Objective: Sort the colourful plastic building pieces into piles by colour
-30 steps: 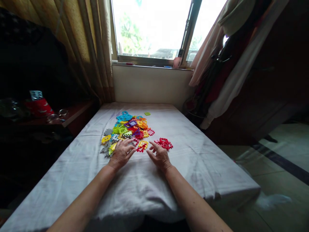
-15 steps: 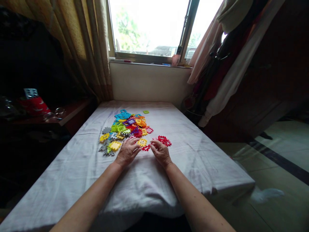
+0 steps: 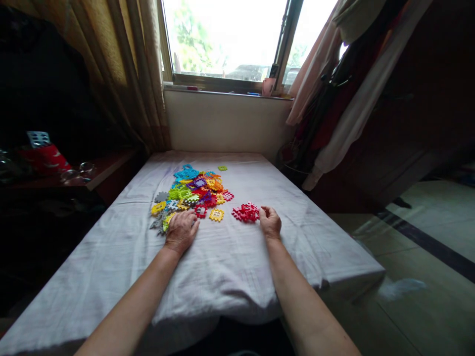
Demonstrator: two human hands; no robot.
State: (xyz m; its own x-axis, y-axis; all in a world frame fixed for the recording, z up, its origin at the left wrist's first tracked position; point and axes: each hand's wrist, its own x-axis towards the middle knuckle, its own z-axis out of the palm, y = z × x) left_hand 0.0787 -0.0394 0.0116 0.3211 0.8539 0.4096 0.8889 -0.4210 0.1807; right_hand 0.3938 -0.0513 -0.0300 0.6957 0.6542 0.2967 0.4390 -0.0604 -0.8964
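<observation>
A mixed heap of colourful toothed plastic pieces (image 3: 196,188) lies on the cloth-covered table. My left hand (image 3: 181,230) rests at the heap's near edge, over yellow and grey pieces; its fingers are curved and apart, and I see nothing held. To the right is a smaller pile of red pieces (image 3: 245,212). At its right edge my right hand (image 3: 270,222) is closed, its fingertips beside the pile; what they hold, if anything, is hidden. Between the hands lie a yellow square piece (image 3: 216,214) and a red square piece (image 3: 201,211).
A single green piece (image 3: 222,168) lies near the table's back. The white cloth (image 3: 230,267) hangs over the front edge. Eyeglasses (image 3: 78,171) and a red container (image 3: 50,158) are on a side surface at left. Clothes (image 3: 352,113) hang at right.
My left hand has moved left to the heap's edge, my right hand right to the far side of the red pile. Red piece between them is gone from there; the red pile is more compact.
</observation>
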